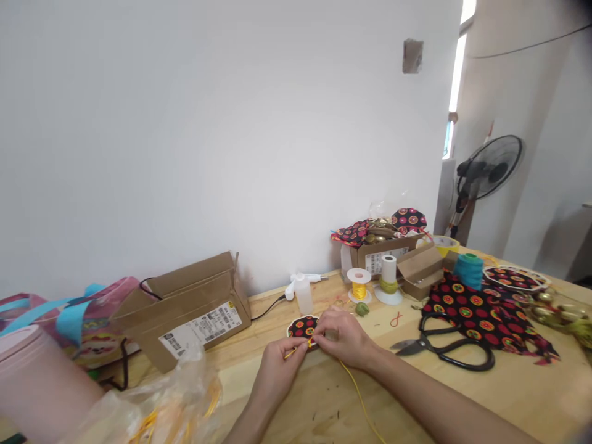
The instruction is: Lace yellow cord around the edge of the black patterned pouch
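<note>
My left hand [281, 364] is closed in a pinch, with a short length of yellow cord between thumb and finger. Close against it, my right hand [343, 333] also pinches the yellow cord [359, 394], whose long tail hangs from beneath that hand across the table. Just behind the fingertips lies a rounded fabric piece [303, 325], black with red and yellow flowers and a white edge. My fingers cover its near part, and I cannot see exactly how the cord meets it. Right of my right hand rest black-handled scissors [444, 345], their blades pointing left.
Behind my hands stand a translucent bottle [303, 295], a yellow cord spool [359, 287] and a green cord spool [388, 283]. A cardboard box [194, 308] and a plastic bag [180, 382] are at left. Patterned cloth [481, 314] and a teal thread cone [469, 271] lie right.
</note>
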A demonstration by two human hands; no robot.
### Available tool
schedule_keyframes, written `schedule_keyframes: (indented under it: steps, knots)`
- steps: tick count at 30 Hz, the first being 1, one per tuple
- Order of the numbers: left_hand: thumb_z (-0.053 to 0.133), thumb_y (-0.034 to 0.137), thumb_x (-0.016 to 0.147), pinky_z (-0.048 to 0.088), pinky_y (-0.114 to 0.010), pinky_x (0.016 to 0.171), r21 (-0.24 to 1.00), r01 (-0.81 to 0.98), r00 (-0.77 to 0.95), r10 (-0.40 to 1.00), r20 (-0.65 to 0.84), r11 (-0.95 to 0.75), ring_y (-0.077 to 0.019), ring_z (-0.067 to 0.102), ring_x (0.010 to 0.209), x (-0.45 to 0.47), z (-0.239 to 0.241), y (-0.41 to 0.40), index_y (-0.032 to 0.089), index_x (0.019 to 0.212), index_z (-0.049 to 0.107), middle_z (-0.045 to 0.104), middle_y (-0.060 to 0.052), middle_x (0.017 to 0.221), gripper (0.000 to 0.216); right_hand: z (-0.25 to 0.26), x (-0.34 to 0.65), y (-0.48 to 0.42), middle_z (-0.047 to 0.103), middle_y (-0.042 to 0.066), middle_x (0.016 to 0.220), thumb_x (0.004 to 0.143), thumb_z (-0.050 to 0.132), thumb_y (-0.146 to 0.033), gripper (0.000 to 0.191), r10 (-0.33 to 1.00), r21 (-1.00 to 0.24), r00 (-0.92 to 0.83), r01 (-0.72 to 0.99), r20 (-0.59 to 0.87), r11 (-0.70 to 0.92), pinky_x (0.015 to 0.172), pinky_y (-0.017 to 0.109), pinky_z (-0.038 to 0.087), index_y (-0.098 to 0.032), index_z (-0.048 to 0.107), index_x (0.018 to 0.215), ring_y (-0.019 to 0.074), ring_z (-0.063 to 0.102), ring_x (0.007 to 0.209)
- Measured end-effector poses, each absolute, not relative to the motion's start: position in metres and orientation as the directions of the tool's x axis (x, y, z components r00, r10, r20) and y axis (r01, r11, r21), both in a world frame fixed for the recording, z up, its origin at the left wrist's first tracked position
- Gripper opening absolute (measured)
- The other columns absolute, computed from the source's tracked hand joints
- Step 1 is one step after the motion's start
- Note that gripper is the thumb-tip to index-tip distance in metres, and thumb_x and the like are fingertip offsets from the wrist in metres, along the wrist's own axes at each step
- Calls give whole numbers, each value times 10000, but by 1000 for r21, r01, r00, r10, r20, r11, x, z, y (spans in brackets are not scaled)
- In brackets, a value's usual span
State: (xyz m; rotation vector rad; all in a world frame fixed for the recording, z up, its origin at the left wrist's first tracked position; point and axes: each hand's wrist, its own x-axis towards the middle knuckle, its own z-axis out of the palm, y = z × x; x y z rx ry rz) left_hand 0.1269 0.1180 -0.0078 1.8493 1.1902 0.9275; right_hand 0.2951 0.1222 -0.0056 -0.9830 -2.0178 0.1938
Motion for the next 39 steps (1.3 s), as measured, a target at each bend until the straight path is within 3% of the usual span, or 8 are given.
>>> schedule_keyframes:
  steps: [13, 26, 39]
  knots:
    - [562, 392, 670, 443, -257, 586, 886, 398, 266, 954, 136, -237, -203, 608, 652, 128, -16, 128, 131, 776, 692, 706, -66, 739, 310, -6, 301, 124, 643, 2, 649, 686, 569, -173, 98, 707, -434, -293, 621, 643, 652, 648, 257, 378, -207, 653, 647, 135, 524, 650]
    - [531, 334, 698, 429, -290, 723, 853, 412, 328, 926, 187, -319, -208, 592, 776, 128, -9, 122, 148, 838, 673, 691, -59, 815, 273, -8, 292, 127, 637, -3, 620, 689, 569, -157, 103, 686, -415, -316, 609, 655, 676, 611, 232, 385, -189, 652, 637, 119, 517, 607]
    - [521, 367, 707, 431, -245, 648, 877, 403, 288, 946, 150, -262, -188, 587, 718, 127, -10, 122, 132, 827, 667, 684, -43, 758, 302, -9, 297, 129, 633, 7, 642, 690, 576, -185, 89, 709, -439, -289, 619, 643, 651, 639, 261, 376, -205, 647, 641, 139, 515, 649]
